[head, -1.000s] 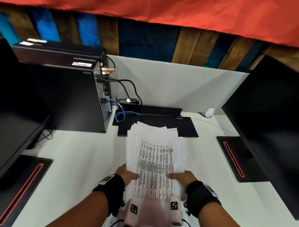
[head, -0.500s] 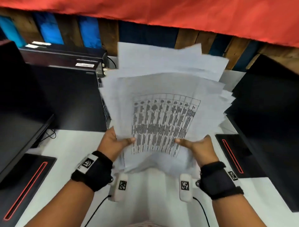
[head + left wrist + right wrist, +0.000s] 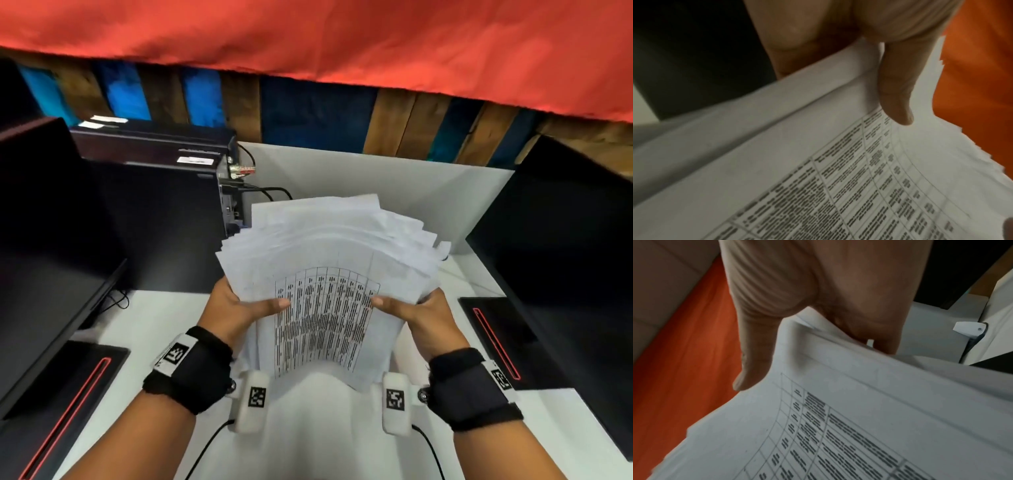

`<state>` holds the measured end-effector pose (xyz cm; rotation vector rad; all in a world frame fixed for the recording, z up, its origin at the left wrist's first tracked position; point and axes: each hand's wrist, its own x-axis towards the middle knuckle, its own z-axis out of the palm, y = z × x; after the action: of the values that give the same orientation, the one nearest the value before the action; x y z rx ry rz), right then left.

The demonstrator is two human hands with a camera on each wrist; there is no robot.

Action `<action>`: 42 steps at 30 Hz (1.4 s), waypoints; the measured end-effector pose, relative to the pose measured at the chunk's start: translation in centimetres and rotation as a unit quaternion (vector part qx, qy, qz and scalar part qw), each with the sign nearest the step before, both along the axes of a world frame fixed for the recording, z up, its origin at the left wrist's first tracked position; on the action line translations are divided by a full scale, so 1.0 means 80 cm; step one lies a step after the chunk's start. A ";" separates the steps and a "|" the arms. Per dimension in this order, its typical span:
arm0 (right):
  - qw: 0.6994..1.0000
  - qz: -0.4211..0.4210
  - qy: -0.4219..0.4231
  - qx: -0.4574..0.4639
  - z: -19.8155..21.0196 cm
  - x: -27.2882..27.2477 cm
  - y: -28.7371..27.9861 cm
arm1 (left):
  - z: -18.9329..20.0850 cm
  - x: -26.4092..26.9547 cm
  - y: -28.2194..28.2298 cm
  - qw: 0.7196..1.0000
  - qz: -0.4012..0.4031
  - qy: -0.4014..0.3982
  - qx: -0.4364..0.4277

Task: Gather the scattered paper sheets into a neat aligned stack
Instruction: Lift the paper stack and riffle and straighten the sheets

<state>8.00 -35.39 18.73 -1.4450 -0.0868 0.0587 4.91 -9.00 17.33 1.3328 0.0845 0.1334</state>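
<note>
head view down over desk, wrist views close, sharing printed sheet (image 3: 325, 318)

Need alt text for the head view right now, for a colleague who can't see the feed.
Both hands, left hand and right hand, hold an uneven bundle of paper sheets tilted up above a white desk, thumbs pressed on the printed table of the top sheet; the far edges fan out unaligned. A black computer tower stands at left, dark monitors at both sides.

Paper sheets (image 3: 329, 260) — white, top one printed with table; bundle upright, bowed, top edges fanned unevenly.
</note>
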 end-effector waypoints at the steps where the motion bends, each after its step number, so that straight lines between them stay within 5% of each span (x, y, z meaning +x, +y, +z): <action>1: 1.000 0.006 0.004 0.003 -0.002 0.000 -0.002 | -0.001 0.000 0.001 1.000 -0.003 0.001 -0.007; 8: 0.987 0.025 0.083 -0.132 -0.039 -0.015 0.000 | -0.035 -0.005 0.005 0.998 -0.032 0.062 -0.004; 19: 0.985 -0.128 -0.116 -0.018 0.024 -0.014 0.013 | 0.023 0.010 0.003 0.994 0.081 -0.073 -0.009; 25: 0.928 -0.163 -0.290 -0.167 0.036 -0.020 0.012 | 0.039 0.010 -0.003 0.989 0.096 -0.112 0.011; 31: 0.795 -0.096 -0.389 -0.455 0.071 -0.026 0.010 | 0.041 0.012 -0.004 0.992 0.064 -0.106 0.037; 38: 0.795 -0.195 -0.399 -0.413 0.052 -0.024 0.013 | 0.029 0.012 -0.001 0.995 0.039 -0.092 0.008; 42: 0.785 -0.177 -0.368 -0.466 0.049 -0.028 0.019 | 0.023 0.013 -0.002 0.998 0.023 -0.061 0.013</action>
<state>5.77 -33.88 22.63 -2.3836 -0.4786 -0.9053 5.95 -9.12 19.19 1.3453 0.0103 0.2561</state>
